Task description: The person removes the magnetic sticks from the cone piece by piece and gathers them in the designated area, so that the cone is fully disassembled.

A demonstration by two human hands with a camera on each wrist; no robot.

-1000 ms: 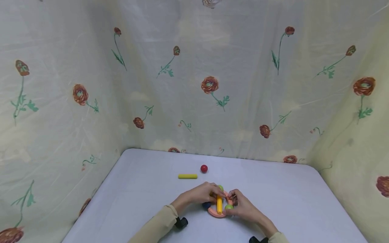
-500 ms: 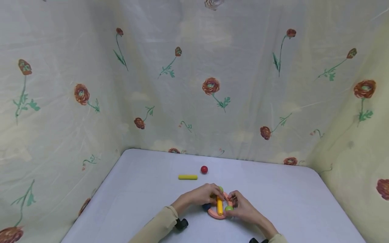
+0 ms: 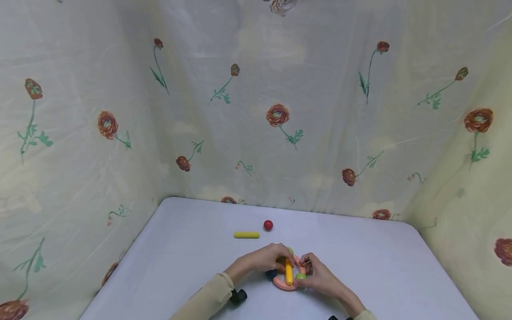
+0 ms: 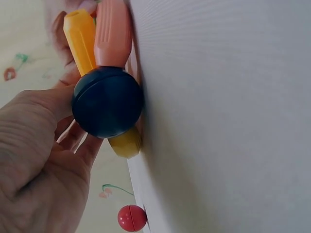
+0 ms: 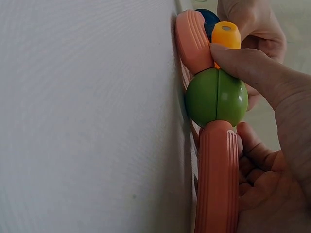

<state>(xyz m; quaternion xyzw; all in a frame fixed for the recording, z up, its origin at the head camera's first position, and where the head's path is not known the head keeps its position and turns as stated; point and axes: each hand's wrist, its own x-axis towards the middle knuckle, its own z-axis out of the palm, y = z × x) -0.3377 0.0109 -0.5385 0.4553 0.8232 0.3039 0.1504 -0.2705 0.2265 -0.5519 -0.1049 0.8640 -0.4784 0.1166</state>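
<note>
A ring of pink curved rods (image 3: 283, 284) and toy balls lies on the table. It includes a green ball (image 5: 216, 97), a second green ball (image 3: 290, 250) and a dark blue ball (image 4: 108, 102). An orange-yellow rod (image 3: 289, 274) lies across the ring, its far end pinched by my left hand (image 3: 267, 258). My right hand (image 3: 320, 274) grips the ring at its right side, thumb by the near green ball and fingertips on a pink rod. Below the blue ball a darker yellow piece (image 4: 125, 143) shows, mostly hidden.
Farther back on the table (image 3: 192, 249) lie a yellow rod (image 3: 246, 235) and a red ball (image 3: 268, 225). A flowered curtain (image 3: 256, 146) hangs behind and at both sides. Dark wrist devices (image 3: 238, 296) sit under the forearms.
Both hands keep their places on the orange-yellow rod and the ring. The whole scene sits slightly lower in the head view; nothing was taken up or let go.
</note>
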